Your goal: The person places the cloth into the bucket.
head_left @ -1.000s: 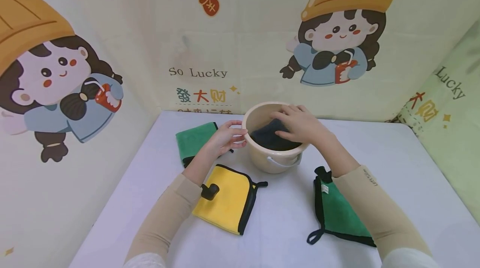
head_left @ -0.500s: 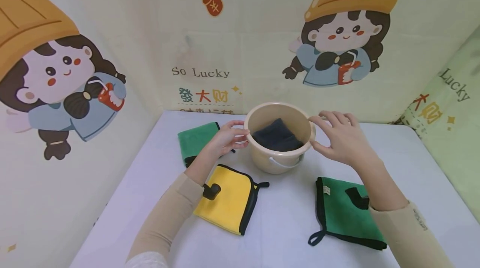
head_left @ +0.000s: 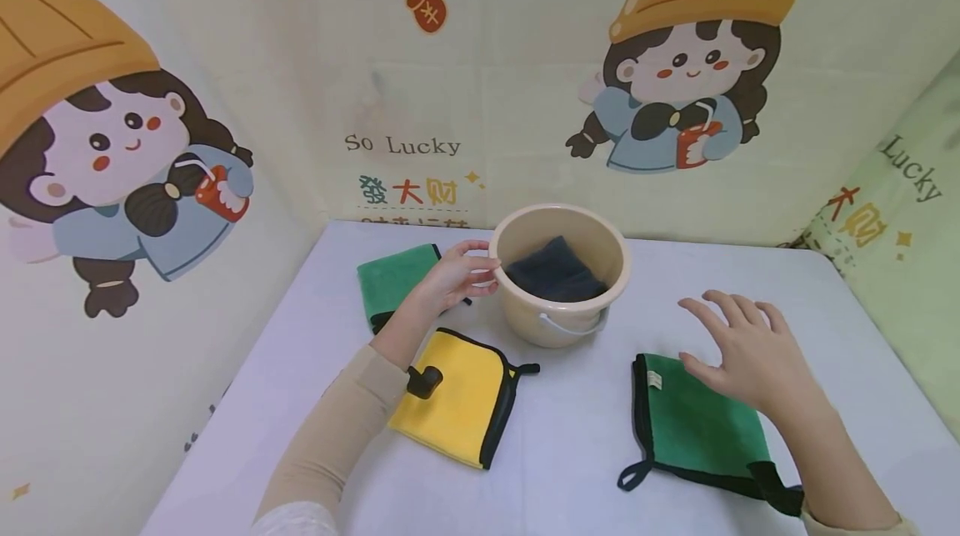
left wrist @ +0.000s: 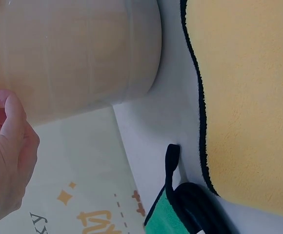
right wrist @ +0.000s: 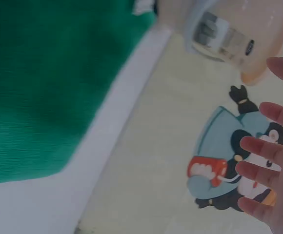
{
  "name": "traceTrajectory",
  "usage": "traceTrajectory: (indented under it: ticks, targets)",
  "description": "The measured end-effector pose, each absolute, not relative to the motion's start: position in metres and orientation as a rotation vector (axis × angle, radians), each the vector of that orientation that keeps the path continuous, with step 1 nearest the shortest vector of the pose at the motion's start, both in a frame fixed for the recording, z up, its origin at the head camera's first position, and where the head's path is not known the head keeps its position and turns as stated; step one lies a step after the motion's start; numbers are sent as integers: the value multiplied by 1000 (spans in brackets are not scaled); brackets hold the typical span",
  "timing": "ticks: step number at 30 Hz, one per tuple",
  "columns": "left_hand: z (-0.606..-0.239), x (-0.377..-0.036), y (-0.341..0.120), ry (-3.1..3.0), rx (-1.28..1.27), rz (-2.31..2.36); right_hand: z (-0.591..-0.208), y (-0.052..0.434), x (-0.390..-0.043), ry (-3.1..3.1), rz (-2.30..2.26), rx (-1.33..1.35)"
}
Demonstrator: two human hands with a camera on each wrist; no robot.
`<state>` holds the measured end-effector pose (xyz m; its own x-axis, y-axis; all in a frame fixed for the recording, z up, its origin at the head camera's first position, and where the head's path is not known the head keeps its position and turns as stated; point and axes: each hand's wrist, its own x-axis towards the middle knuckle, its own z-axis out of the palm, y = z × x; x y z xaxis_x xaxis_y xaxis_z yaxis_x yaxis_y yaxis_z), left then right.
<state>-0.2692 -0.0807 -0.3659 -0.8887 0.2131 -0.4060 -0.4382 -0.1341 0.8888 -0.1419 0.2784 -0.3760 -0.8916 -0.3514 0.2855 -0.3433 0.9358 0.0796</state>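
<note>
A beige plastic bucket (head_left: 558, 320) stands at the table's middle back with a folded dark cloth (head_left: 553, 273) inside. My left hand (head_left: 455, 276) grips the bucket's left rim; in the left wrist view the bucket wall (left wrist: 73, 53) fills the top beside that hand (left wrist: 7, 156). My right hand (head_left: 738, 348) hovers with fingers spread above the far corner of a green cloth (head_left: 693, 429) at the right front, holding nothing. The right wrist view shows the spread fingers (right wrist: 266, 151) and the green cloth (right wrist: 39, 83) below.
A yellow cloth (head_left: 453, 394) with black trim lies under my left forearm. Another green cloth (head_left: 390, 278) lies left of the bucket. Printed fabric walls close in the white table (head_left: 570, 436) at the back and on both sides.
My right hand came out of the bucket, touched its right rim, then pulled back to the right and down over the green cloth. The left hand stayed on the rim.
</note>
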Motion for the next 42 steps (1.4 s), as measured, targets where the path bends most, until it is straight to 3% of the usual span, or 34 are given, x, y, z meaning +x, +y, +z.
traceTrajectory:
  ticks: [14, 42]
  targets:
    - [-367, -270, -80, 1727, -258, 2069, -435, 287, -99, -2927, -46, 510]
    - [-368, -272, -80, 1739, -273, 2060, -458, 281, -96, -3064, 33, 613]
